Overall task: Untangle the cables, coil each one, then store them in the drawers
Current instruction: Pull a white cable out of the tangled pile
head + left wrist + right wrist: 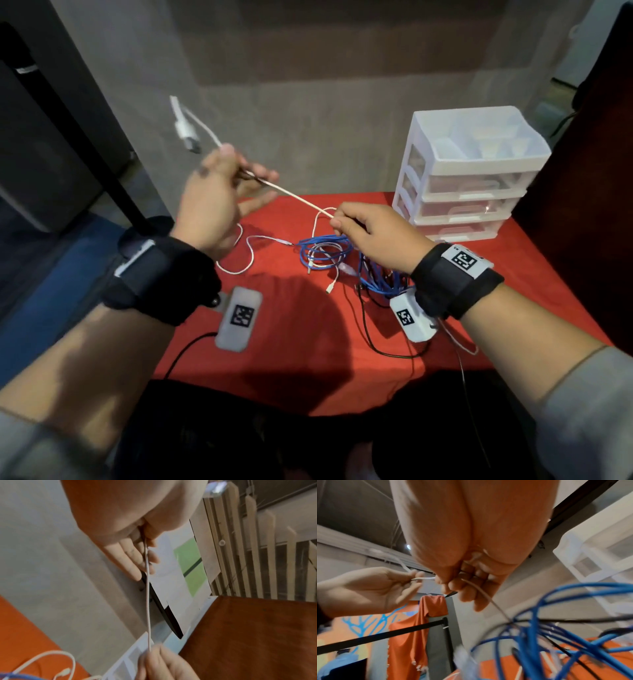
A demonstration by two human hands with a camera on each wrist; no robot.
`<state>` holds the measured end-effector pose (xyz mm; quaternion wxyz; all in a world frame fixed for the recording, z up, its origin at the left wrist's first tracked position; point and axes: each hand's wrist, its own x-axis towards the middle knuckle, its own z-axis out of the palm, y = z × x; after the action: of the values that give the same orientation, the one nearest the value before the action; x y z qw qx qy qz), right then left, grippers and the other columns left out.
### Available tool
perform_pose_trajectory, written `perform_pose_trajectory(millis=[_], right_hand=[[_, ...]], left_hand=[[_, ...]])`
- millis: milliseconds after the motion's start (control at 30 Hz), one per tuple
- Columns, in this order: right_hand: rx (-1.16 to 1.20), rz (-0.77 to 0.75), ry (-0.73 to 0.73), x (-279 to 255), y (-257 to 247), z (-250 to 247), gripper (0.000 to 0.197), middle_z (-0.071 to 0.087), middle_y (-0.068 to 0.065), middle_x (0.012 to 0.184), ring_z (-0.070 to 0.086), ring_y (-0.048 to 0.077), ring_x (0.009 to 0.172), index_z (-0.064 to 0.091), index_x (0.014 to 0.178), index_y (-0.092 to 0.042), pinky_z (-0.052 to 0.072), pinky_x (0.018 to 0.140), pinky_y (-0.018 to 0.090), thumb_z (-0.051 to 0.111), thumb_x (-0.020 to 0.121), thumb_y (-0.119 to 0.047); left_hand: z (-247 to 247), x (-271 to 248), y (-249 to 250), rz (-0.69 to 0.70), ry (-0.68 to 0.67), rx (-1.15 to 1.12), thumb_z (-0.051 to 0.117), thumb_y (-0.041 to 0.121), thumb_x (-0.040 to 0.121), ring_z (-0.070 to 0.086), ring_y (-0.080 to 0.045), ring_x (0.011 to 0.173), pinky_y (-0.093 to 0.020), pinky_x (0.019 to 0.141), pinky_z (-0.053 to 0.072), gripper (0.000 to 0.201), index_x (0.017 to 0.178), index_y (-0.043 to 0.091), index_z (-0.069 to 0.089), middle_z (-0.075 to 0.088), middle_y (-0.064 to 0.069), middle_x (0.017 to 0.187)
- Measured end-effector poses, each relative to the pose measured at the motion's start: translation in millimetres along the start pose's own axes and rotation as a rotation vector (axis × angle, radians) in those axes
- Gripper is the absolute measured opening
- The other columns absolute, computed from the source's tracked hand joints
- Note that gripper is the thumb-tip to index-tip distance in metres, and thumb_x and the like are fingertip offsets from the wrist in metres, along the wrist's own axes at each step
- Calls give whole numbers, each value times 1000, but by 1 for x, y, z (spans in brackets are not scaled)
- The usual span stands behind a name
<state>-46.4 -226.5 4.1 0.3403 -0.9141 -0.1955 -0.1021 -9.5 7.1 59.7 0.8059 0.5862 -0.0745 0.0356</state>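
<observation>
You are early on; your left hand (209, 192) and right hand (370, 233) pinch a thin white cable (294, 196) taut above the red cloth-covered table (534, 274); the blue cable tangle (325, 251) remains, nothing coiled, the white plastic drawers (466, 178) apparently hold no cables.

Black wristbands (452, 281) (tagged) — grey sleeves (589, 411)

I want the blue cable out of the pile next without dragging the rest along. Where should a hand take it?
Probably at the top of the blue cable's bundled loops, coming from above. The loops lie roughly flat on the red cloth, with a white cable and black ones threaded through, so a high pinch lifts it free; its plug ends cannot be made out.
</observation>
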Motion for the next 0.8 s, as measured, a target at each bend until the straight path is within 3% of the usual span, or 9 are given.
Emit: perform_pose_trajectory(millis=[167,233,333,400,467,567,600,700,800], right_hand=[[-55,80,-7,-8,44,-4,27,60,-4,71,56,17,71,59,79,-20,48,77,41,53,104,-28],[-43,103,-7,-12,51,-2,27,60,-4,71,55,16,73,57,78,-21,47,77,40,52,104,-25],[-4,109,88,-11,47,1,26,61,-12,70,56,8,70,57,78,-21,44,71,31,52,103,-22],[37,112,142,-8,43,3,26,62,-15,69,56,6,69,59,78,-19,43,70,29,53,103,-23],[64,101,160,-4,37,4,25,64,-10,72,59,10,71,60,80,-19,48,73,34,53,103,-25],[36,28,119,0,23,8,23,65,-4,76,61,18,75,61,83,-21,52,75,40,53,102,-30],[14,-8,100,2,18,9,22,64,-5,77,61,18,76,62,84,-22,52,75,39,53,102,-30],[-52,-138,80,8,3,12,20,64,-4,79,56,16,79,65,85,-18,43,80,33,56,102,-23],[-110,-171,94,11,-3,14,19,59,-3,75,50,17,76,62,83,-15,38,76,32,54,101,-17]], left_hand=[[-67,27,22,-23,296,-99,34,32,108,68,-8,73,-32,78,57,34,78,26,49,54,10,63],[-83,30,12,-130,321,42,35,33,108,70,-7,69,-30,74,58,32,83,25,53,60,8,68],[-86,19,-13,-375,185,527,39,36,108,71,-13,57,-27,52,56,33,98,14,61,74,-11,90],[-80,5,-19,-509,16,836,36,47,108,71,-17,55,-25,50,51,53,92,6,66,76,-15,83],[-70,-8,-20,-376,-73,1076,39,53,105,69,-20,58,-28,56,48,61,78,8,71,76,-9,70],[-48,-20,-20,162,-13,1351,43,60,99,64,-26,69,-39,67,49,64,75,7,69,68,-7,64],[-37,-21,-20,241,0,1308,39,65,97,63,-27,74,-41,71,49,65,79,9,69,67,-9,69],[-2,-17,-27,59,-154,931,29,81,87,67,-26,85,-39,83,51,75,91,21,72,72,-7,85],[21,-17,-40,66,-442,1213,35,60,101,64,-19,76,-18,67,44,58,91,14,68,66,4,70]])
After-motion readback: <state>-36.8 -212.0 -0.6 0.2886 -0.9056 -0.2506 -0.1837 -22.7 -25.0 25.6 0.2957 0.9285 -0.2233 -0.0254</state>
